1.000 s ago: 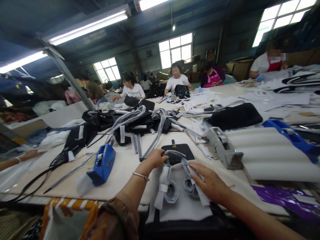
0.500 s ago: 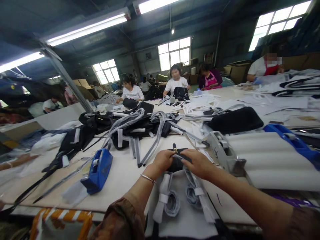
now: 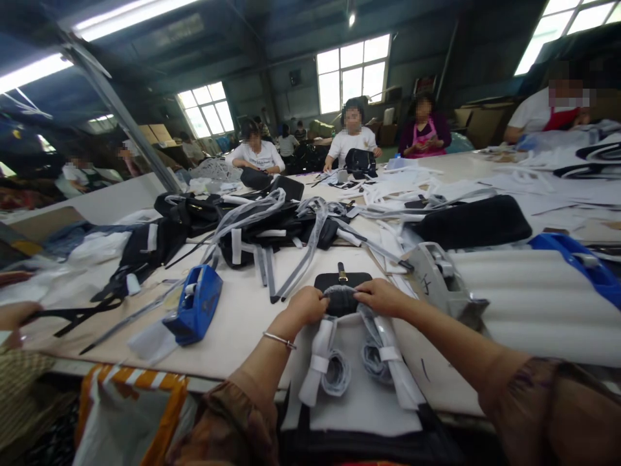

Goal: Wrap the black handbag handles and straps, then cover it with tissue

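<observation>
Your left hand (image 3: 310, 305) and right hand (image 3: 381, 298) pinch the handle (image 3: 341, 289) of the bag (image 3: 342, 304), lower center of the frame. Its coiled straps (image 3: 346, 374) are already wrapped; the loose straps (image 3: 309, 252) mid-frame aren't yet coiled.

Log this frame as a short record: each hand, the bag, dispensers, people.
Left hand: pinching left end of wrapped handle
Right hand: pinching its right end
Bag: black, partly under white sheet bearing two wrapped coils
Dispensers: blue left of hands; grey right; another blue farther right
People: several co-workers across the table
</observation>
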